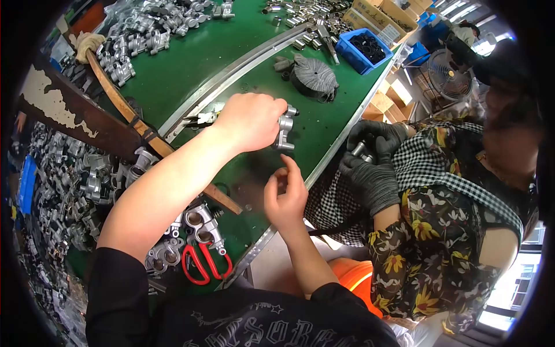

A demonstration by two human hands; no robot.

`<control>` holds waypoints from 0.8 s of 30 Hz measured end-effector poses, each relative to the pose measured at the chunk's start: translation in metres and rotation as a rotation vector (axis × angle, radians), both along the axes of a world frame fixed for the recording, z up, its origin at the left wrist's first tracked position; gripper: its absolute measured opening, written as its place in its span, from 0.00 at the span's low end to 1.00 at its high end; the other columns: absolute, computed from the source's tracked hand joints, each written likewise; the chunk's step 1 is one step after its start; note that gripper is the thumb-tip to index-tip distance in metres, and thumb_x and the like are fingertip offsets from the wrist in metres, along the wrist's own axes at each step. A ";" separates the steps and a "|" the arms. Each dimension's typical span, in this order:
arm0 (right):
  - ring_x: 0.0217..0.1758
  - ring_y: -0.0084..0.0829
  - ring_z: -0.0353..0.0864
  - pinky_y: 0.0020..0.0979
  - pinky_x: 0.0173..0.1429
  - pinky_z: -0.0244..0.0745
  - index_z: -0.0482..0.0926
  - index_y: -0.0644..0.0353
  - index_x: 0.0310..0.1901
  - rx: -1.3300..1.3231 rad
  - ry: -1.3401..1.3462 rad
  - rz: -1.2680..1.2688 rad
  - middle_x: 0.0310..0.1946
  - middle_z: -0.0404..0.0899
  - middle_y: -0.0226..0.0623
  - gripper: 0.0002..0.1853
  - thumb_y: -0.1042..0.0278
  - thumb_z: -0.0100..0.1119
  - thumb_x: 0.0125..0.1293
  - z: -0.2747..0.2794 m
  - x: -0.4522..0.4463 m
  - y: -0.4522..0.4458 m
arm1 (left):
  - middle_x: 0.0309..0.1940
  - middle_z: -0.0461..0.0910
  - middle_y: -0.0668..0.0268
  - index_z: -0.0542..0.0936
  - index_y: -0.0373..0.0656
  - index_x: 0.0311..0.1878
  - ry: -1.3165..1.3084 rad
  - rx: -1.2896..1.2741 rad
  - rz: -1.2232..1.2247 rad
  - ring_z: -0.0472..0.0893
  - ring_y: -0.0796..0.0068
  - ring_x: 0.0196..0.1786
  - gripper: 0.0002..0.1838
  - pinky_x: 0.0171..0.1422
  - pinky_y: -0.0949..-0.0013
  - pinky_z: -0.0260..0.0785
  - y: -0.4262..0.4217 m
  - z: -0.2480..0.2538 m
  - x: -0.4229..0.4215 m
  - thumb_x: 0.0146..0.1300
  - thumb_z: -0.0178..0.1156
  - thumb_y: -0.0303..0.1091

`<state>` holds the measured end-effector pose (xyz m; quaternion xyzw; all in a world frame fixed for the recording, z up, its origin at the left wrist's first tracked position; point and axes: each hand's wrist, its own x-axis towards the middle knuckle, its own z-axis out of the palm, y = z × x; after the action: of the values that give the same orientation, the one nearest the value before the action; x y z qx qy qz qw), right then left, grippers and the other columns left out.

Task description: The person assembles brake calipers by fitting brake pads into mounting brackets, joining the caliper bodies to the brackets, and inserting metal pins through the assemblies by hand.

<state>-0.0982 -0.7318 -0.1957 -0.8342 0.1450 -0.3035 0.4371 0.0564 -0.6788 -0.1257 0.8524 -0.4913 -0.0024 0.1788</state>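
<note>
- Apparently, a silver metal casting [285,132] is gripped by the left hand [252,120], whose fingers are closed upon it; the fingertips are mostly hidden behind the part.
- The casting is held over the green table [228,49]; whether its lower end is touching the surface cannot be told.
- Just below it, the right hand [285,198] is placed, with thumb and forefinger apart and the other fingers curled; nothing is seen to be held there.
- Because the part is supported by one hand only, it could be dropped if the smooth metal slips, and it could be scratched or dented on the table.
- Beside the left wrist, small pliers [202,118] are lying; they could be pushed by the forearm if it is swung low.
- Nearer the body, red handles [210,260] are seen among larger castings [202,224]; a sleeve could be caught there by a careless pull.
- Farther away, a grey wound disc [315,76] and a blue bin [349,56] with black rings [370,48] are placed.
- At the right, a small part is held by a co-worker's gloved hands [378,184]; a bump could be caused by a wide movement.
</note>
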 end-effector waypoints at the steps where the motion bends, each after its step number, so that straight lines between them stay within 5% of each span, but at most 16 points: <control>1: 0.23 0.32 0.70 0.28 0.28 0.67 0.67 0.70 0.49 -0.003 -0.011 -0.003 0.23 0.70 0.38 0.21 0.81 0.51 0.50 0.000 0.000 0.000 | 0.25 0.77 0.56 0.75 0.40 0.29 -0.003 -0.009 0.000 0.79 0.55 0.30 0.06 0.33 0.57 0.71 0.000 0.000 0.000 0.47 0.52 0.29; 24: 0.32 0.40 0.72 0.38 0.37 0.67 0.68 0.68 0.45 -0.108 0.174 0.012 0.25 0.71 0.43 0.18 0.79 0.50 0.49 0.001 0.006 -0.006 | 0.21 0.75 0.60 0.72 0.40 0.25 -0.043 -0.075 0.044 0.76 0.57 0.27 0.03 0.29 0.59 0.68 -0.003 -0.006 0.001 0.44 0.51 0.26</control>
<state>-0.0920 -0.7375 -0.1943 -0.8806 0.1607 -0.2347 0.3789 0.0577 -0.6815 -0.1322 0.8557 -0.4758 0.0382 0.2000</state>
